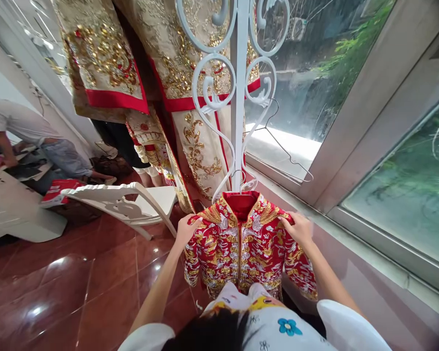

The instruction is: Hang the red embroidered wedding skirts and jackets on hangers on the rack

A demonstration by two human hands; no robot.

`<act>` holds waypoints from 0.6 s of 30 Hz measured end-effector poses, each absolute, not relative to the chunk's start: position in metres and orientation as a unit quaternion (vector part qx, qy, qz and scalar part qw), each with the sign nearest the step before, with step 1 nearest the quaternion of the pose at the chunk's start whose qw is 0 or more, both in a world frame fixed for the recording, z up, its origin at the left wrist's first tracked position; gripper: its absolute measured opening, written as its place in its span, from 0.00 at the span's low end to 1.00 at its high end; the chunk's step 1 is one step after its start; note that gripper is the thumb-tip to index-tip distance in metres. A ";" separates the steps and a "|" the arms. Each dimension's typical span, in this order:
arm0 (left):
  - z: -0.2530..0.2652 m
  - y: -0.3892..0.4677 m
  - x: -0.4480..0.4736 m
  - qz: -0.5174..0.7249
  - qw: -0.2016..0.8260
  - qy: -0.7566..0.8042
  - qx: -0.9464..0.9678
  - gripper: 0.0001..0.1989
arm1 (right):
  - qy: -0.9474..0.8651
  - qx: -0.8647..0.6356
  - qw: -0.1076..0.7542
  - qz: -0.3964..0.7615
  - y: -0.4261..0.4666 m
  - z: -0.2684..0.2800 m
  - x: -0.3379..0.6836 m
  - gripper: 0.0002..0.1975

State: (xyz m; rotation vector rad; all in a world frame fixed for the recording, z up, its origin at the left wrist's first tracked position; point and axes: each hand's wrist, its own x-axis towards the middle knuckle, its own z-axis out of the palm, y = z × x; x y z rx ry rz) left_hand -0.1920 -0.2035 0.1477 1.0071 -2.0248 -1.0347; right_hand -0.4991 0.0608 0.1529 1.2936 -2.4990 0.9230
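A red jacket (261,243) with dense gold and silver embroidery hangs upright in front of me, its front facing me. The hook of its hanger (240,183) shows above the collar, by the white scrolled metal stand (237,112). At the jacket's left shoulder in view, my left hand (187,229) is closed on the cloth, thumb on top. My right hand (298,226) grips the opposite shoulder the same way. The fingers of both hands are partly hidden behind the fabric.
Cream robes (161,53) with gold beading hang behind the stand. A bare wire hanger (278,141) hangs near the window (398,195) at right. At left are a white chair (124,204), a red box (60,190) and a bending person (40,126) beside a white table (25,204).
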 end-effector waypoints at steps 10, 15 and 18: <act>0.081 -0.209 -0.176 -0.416 0.274 -0.759 0.419 0.22 | -0.842 0.440 0.032 0.311 0.046 0.080 -0.494 0.25; 0.055 -0.213 -0.174 -0.393 0.274 -0.763 0.434 0.21 | -0.844 0.438 -0.003 0.308 0.034 0.049 -0.489 0.24; 0.046 -0.219 -0.175 -0.381 0.275 -0.770 0.432 0.21 | -0.847 0.431 -0.020 0.312 0.028 0.036 -0.490 0.23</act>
